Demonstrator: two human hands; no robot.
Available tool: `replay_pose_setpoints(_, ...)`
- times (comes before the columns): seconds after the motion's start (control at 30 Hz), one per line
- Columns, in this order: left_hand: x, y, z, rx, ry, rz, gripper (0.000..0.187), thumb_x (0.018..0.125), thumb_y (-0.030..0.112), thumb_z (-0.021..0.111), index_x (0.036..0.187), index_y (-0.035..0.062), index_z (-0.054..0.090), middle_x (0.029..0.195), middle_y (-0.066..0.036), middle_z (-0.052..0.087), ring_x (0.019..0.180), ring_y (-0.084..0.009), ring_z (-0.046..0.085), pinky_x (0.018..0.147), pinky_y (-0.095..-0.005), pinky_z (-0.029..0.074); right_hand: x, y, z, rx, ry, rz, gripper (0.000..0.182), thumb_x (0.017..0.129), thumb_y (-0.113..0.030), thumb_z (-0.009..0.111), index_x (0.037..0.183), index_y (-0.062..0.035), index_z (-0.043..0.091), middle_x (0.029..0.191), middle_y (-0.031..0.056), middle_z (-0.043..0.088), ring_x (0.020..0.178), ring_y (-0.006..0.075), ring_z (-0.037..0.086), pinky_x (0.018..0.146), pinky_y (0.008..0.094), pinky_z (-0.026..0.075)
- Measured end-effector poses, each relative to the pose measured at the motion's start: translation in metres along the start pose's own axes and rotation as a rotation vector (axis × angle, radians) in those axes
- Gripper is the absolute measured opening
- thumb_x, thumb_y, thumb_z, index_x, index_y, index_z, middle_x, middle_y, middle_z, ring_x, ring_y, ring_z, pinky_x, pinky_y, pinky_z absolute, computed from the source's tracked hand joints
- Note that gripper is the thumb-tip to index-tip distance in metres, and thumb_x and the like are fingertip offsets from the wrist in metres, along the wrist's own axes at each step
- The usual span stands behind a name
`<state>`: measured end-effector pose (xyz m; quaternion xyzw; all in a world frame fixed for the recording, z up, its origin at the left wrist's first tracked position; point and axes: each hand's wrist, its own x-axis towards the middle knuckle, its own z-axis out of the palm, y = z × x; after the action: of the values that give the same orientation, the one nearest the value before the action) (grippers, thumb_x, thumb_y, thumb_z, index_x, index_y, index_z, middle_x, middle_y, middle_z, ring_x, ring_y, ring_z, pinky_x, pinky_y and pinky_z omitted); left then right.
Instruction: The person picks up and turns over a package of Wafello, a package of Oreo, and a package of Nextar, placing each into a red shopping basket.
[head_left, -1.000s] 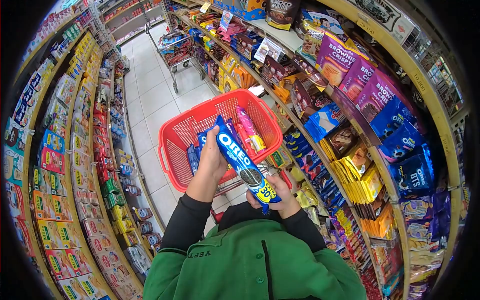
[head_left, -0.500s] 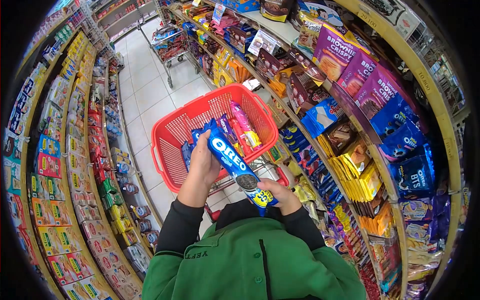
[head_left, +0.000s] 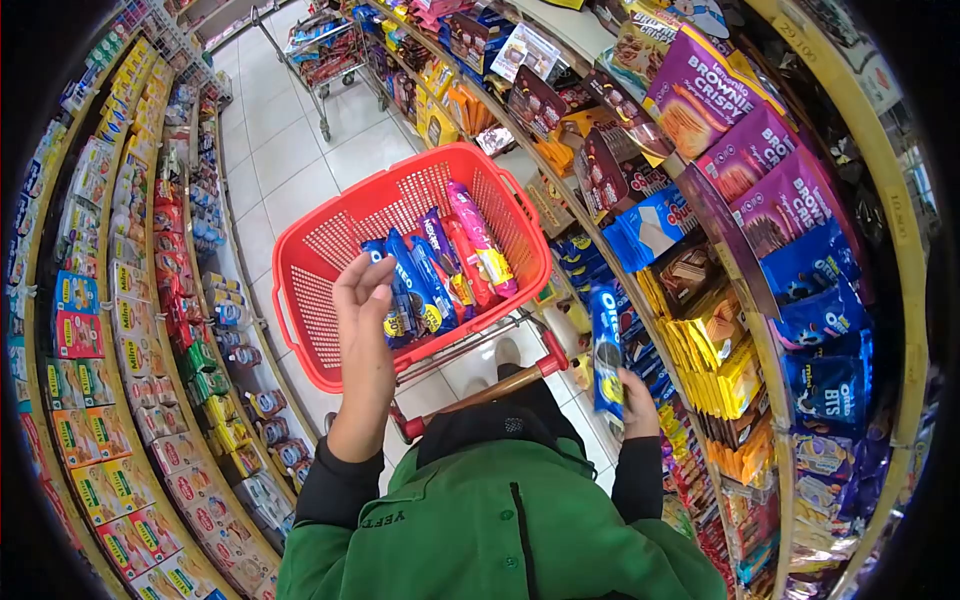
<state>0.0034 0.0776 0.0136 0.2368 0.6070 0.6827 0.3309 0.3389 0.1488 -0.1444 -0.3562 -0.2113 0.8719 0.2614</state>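
My right hand [head_left: 637, 404] grips the lower end of a blue Oreo biscuit pack [head_left: 607, 340], held upright beside the right-hand shelves. Over the near left side of the red shopping basket [head_left: 325, 245], my left hand [head_left: 362, 318] is raised with its fingers apart and nothing in it. Inside the basket lie several packs: blue Oreo packs [head_left: 425, 280], a purple pack [head_left: 440, 245], a red pack [head_left: 470, 250] and a pink pack [head_left: 482, 225]. The left hand partly hides the Oreo packs nearest to it.
The basket rests on a trolley with a red-ended handle [head_left: 550, 355]. Shelves of biscuits and snacks [head_left: 720, 350] curve along the right. Boxed goods [head_left: 130, 350] fill the left shelves. Another loaded trolley [head_left: 325, 65] stands ahead on the tiled floor [head_left: 290, 150].
Both hands held one Oreo pack above the basket. Now the left hand is empty, Oreo packs show more fully in the basket, and the right hand holds an Oreo pack further right.
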Motion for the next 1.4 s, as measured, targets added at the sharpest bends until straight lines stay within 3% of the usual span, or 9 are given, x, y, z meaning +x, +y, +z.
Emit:
replay_pose_setpoints(0.57, 0.017, -0.014, -0.009, -0.109, 0.165, -0.292, 0.048, 0.075, 0.024, 0.046, 0.116, 0.0029, 0.031, 0.107, -0.011, 0.046, 0.101, -0.0188, 0.043, 0.087, -0.0308, 0.029, 0.296, -0.009, -0.195, -0.124, 0.857, -0.115, 0.029, 0.07, -0.038, 0.058, 0.087, -0.0165, 0.051, 0.078, 0.0005, 0.05, 0.067, 0.0128, 0.045, 0.054, 0.0263, 0.036)
replay_pose_setpoints(0.67, 0.021, -0.014, -0.009, -0.136, 0.148, -0.309, 0.05, 0.074, 0.028, 0.047, 0.116, 0.0038, 0.034, 0.105, -0.01, 0.049, 0.099, -0.0187, 0.045, 0.085, -0.0323, 0.033, 0.343, 0.022, -0.337, -0.848, 0.62, -0.347, 0.031, 0.071, -0.04, 0.057, 0.091, -0.0169, 0.051, 0.08, 0.0001, 0.051, 0.067, 0.014, 0.044, 0.055, 0.0263, 0.036)
replay_pose_setpoints(0.77, 0.023, -0.012, -0.015, -0.241, 0.141, -0.352, 0.049, 0.075, 0.026, 0.046, 0.116, 0.0028, 0.035, 0.104, -0.011, 0.05, 0.097, -0.0204, 0.048, 0.084, -0.0339, 0.036, 0.328, -0.01, -0.27, -0.655, 0.726, 0.046, 0.037, 0.075, -0.038, 0.053, 0.101, -0.0134, 0.048, 0.093, 0.0025, 0.049, 0.079, 0.0155, 0.042, 0.062, 0.0282, 0.036)
replay_pose_setpoints(0.93, 0.025, -0.01, -0.022, -0.445, 0.121, -0.409, 0.046, 0.076, 0.024, 0.044, 0.115, 0.0017, 0.035, 0.103, -0.015, 0.049, 0.094, -0.0225, 0.049, 0.084, -0.0336, 0.038, 0.36, -0.012, -0.272, -0.378, 0.889, -0.095, 0.042, 0.079, -0.038, 0.048, 0.109, -0.0096, 0.044, 0.105, 0.0058, 0.044, 0.092, 0.0195, 0.039, 0.074, 0.0331, 0.035)
replay_pose_setpoints(1.07, 0.026, -0.011, -0.023, -0.463, 0.1, -0.429, 0.046, 0.076, 0.024, 0.043, 0.116, 0.002, 0.035, 0.102, -0.015, 0.05, 0.095, -0.0225, 0.049, 0.084, -0.0338, 0.038, 0.365, 0.003, -0.318, -1.671, 0.668, -0.314, 0.038, 0.076, -0.018, 0.055, 0.109, -0.0031, 0.042, 0.102, 0.0098, 0.047, 0.089, 0.0209, 0.045, 0.077, 0.0341, 0.038)
replay_pose_setpoints(1.13, 0.026, -0.011, -0.024, -0.465, 0.099, -0.434, 0.045, 0.076, 0.024, 0.043, 0.116, 0.0025, 0.035, 0.102, -0.014, 0.05, 0.095, -0.0222, 0.049, 0.084, -0.0337, 0.038, 0.352, -0.015, -0.303, -1.703, 0.296, -0.251, 0.037, 0.072, -0.002, 0.055, 0.106, -0.0001, 0.041, 0.093, 0.0119, 0.048, 0.083, 0.0219, 0.049, 0.075, 0.035, 0.043)
replay_pose_setpoints(1.2, 0.025, -0.01, -0.023, -0.473, 0.101, -0.43, 0.044, 0.077, 0.023, 0.043, 0.115, 0.0031, 0.035, 0.102, -0.013, 0.05, 0.094, -0.0219, 0.049, 0.083, -0.0335, 0.038, 0.349, 0.001, -0.305, -1.749, 0.417, -0.243, 0.037, 0.073, -0.007, 0.054, 0.106, 0.0003, 0.04, 0.09, 0.0113, 0.048, 0.081, 0.0222, 0.049, 0.072, 0.0345, 0.044)
replay_pose_setpoints(1.27, 0.024, -0.01, -0.022, -0.479, 0.174, -0.375, 0.042, 0.077, 0.023, 0.043, 0.114, 0.0042, 0.036, 0.101, -0.012, 0.05, 0.093, -0.0212, 0.049, 0.082, -0.0329, 0.038, 0.326, -0.016, -0.201, -0.302, 0.882, -0.096, 0.034, 0.076, -0.017, 0.051, 0.105, 0.0003, 0.042, 0.081, 0.0084, 0.047, 0.074, 0.0189, 0.05, 0.062, 0.0312, 0.045)
replay_pose_setpoints(1.4, 0.018, -0.013, -0.027, -0.402, 0.42, -0.099, 0.042, 0.076, 0.019, 0.043, 0.115, 0.0069, 0.033, 0.106, -0.007, 0.045, 0.095, -0.018, 0.045, 0.082, -0.0322, 0.036, 0.289, -0.019, -0.124, -1.118, 0.723, -0.213, 0.031, 0.077, -0.016, 0.049, 0.103, -0.0002, 0.049, 0.082, 0.0063, 0.052, 0.066, 0.0114, 0.048, 0.052, 0.0224, 0.041)
